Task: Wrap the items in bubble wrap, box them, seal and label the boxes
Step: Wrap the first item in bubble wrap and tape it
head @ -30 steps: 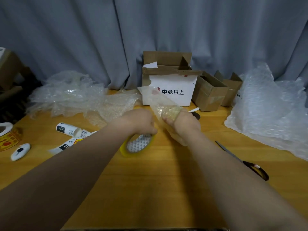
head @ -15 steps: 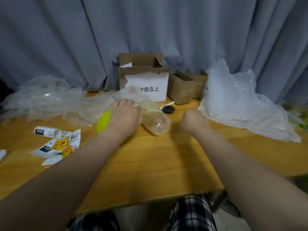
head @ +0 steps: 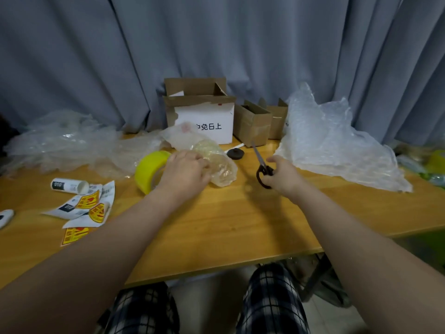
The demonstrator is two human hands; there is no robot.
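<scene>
Now left hand [head: 185, 173] holds wrapped bundle [head: 220, 166], long axis far-left to near-right; right hand [head: 283, 177] grips scissors [head: 259, 156], blades pointing away.

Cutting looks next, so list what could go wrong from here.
1. The right hand holds the scissors near the left hand, which holds the wrapped bundle; a cut there might nick skin or the wrapping.
2. The yellow tape roll stands on edge beside that hand and might roll off.
</scene>
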